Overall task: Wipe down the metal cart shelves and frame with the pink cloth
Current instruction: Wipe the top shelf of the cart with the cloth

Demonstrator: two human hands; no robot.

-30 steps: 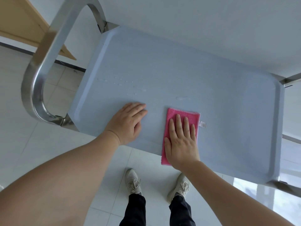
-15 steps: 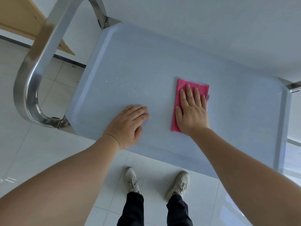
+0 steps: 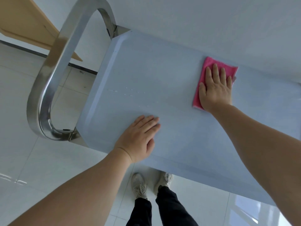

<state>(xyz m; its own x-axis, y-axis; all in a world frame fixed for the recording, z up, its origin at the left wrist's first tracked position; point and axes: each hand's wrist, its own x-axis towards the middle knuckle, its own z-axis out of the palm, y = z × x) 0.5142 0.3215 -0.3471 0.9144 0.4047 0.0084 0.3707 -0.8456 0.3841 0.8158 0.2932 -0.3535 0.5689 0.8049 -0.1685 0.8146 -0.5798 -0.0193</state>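
Observation:
The metal cart's top shelf [image 3: 162, 75] is a pale blue-grey tray that fills the middle of the view. Its curved steel handle [image 3: 53, 75] loops up at the left end. A folded pink cloth [image 3: 211, 66] lies flat near the shelf's far edge. My right hand [image 3: 215, 90] presses on the cloth with straight, spread fingers and covers its lower half. My left hand [image 3: 140, 136] rests flat on the bare shelf near the front edge, fingers straight. A few water droplets [image 3: 128, 93] dot the shelf left of centre.
A white wall [image 3: 195, 17] runs right behind the cart's far edge. A wooden panel [image 3: 24, 25] leans at the upper left. Glossy white floor tiles [image 3: 32, 160] surround the cart, and my two feet [image 3: 151, 185] stand under its front edge.
My right hand has slid the pink cloth away from me, from the shelf's front edge towards its far edge. My left hand has stayed flat in the same place.

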